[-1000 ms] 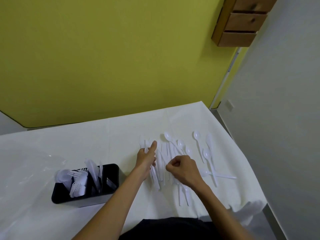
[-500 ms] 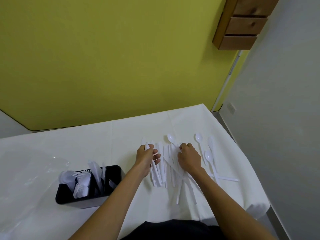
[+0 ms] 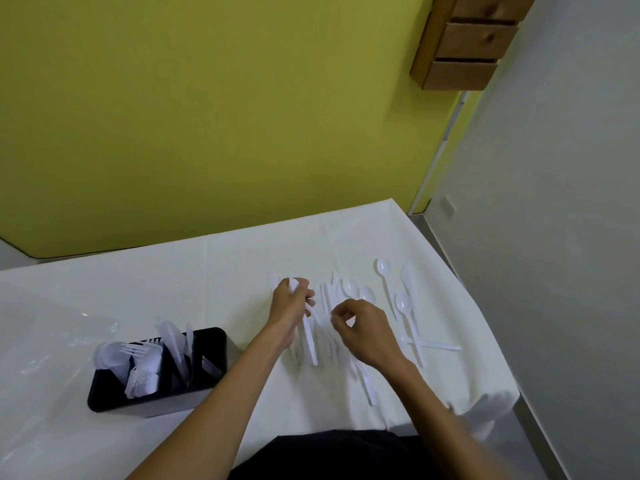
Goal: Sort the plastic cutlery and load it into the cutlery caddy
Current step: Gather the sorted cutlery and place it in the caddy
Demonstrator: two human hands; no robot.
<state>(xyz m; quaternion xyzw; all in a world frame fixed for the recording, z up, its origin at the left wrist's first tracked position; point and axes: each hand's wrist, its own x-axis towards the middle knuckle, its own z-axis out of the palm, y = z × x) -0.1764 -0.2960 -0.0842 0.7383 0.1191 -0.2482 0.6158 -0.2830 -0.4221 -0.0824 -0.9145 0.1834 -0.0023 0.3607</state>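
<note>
The left hand (image 3: 290,306) gripped a bundle of white knives (image 3: 309,341) above the surface (image 3: 138,292), the right hand (image 3: 363,327) pinched another piece beside it, and such light, slippery, bendable cutlery seemed best held mid-handle, far from the caddy (image 3: 207,341).

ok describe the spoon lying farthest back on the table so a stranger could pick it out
On the white table, look right of both hands at the loose spoons by the right edge. The spoon lies nearest the yellow wall, bowl toward it. It lies apart, while other spoons crowd together nearer the person.
</note>
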